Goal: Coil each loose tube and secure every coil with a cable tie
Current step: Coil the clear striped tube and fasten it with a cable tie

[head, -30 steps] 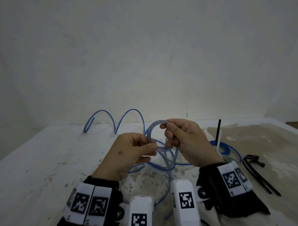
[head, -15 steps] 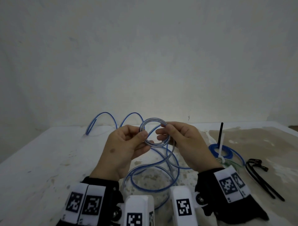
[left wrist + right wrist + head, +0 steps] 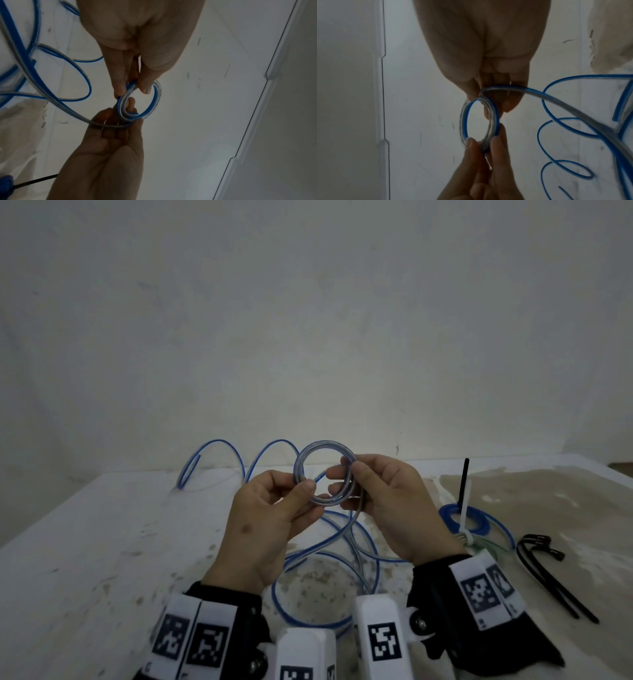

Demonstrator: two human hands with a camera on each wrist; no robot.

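A small coil point(image 3: 323, 444) of clear tube with a blue stripe is held upright above the table between both hands. My left hand point(image 3: 305, 487) pinches its lower left side with thumb and forefinger, seen close in the left wrist view point(image 3: 135, 86). My right hand point(image 3: 342, 474) pinches the right side, where the loose tube point(image 3: 352, 525) leaves the ring and runs under the curled fingers point(image 3: 506, 102). The rest of the tube lies in wide loops point(image 3: 284, 604) on the table and arches up at the back point(image 3: 274, 441).
At the right lies a tied blue coil point(image 3: 479, 527) with a white cable tie point(image 3: 464, 508) and a black tie point(image 3: 466, 481) sticking up. Loose black cable ties point(image 3: 548, 573) lie further right. The white table point(image 3: 102, 542) is stained and meets a wall behind.
Both hands have lifted the small coil higher and turned it more face-on. The right hand has led more tube onto the ring, and the loops on the table have shifted.
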